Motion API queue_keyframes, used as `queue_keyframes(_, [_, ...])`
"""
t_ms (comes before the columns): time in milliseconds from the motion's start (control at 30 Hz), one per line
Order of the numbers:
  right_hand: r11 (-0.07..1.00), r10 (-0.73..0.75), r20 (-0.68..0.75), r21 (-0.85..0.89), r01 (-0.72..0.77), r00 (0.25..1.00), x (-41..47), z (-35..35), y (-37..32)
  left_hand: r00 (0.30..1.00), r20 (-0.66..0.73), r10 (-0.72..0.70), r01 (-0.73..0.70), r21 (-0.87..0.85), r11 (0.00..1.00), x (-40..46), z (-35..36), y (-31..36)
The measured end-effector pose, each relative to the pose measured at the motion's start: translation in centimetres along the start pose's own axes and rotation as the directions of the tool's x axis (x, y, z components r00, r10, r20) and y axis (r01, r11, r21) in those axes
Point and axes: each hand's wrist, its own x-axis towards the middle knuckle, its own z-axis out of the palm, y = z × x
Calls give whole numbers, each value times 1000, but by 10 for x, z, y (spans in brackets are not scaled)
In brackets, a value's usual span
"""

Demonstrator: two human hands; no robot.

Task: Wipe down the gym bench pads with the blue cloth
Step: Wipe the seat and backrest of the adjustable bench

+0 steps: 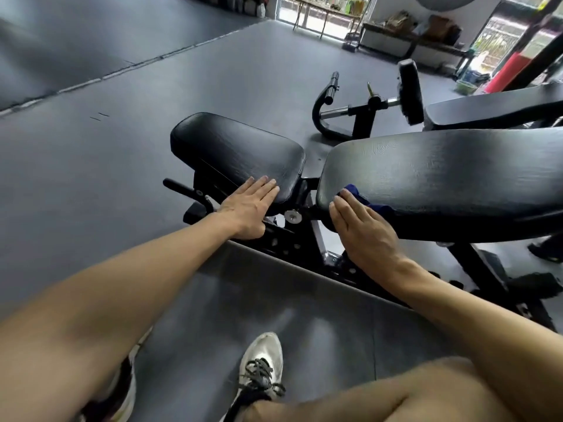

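The right hand (362, 226) is pressing the blue cloth (362, 197) flat against the near end of the long back pad (451, 178), fingers straight; the grip is released, not clenched, and the cloth is showing only past the fingertips and thumb side. The left hand (248, 205) is resting flat, also released, on the near corner of the seat pad (237, 147), bracing the body.

Procedure, as judged: the operator is working the pad's rounded edge. Keep the palm spread across the cloth so pressure is even. Draw overlapping strokes along the pad's length, then wrap over the side. Refold the cloth when soiled. Mind the bolt (293, 215) and frame (274, 242) in the gap between the pads, where cloth could be snagging.
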Motion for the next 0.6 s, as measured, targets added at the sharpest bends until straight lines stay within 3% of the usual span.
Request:
queue_keyframes(167, [990,-143,-26,-26,142,989,33,25,-26,1000,23,-3,3,23,1000,5,-3,-4])
queue_keyframes(267, [996,-94,-24,-4,94,995,54,39,-47,996,60,59,-61,35,998,-3,-14,-15])
queue_keyframes(367, [982,130,-72,145,-119,989,76,37,-63,998,53,15,-18,69,997,-19,-23,-30])
queue_keyframes(433, [916,290,-73,312,-254,954,91,36,-77,998,14,-61,59,97,994,-27,-24,-46])
queue_keyframes(533, [749,497,-13,512,-421,868,113,43,-113,996,-25,-87,90,129,988,-33,-19,-71])
queue_keyframes(600, [585,637,37,626,-515,770,128,48,-150,998,-39,-49,54,159,986,-32,-17,-82])
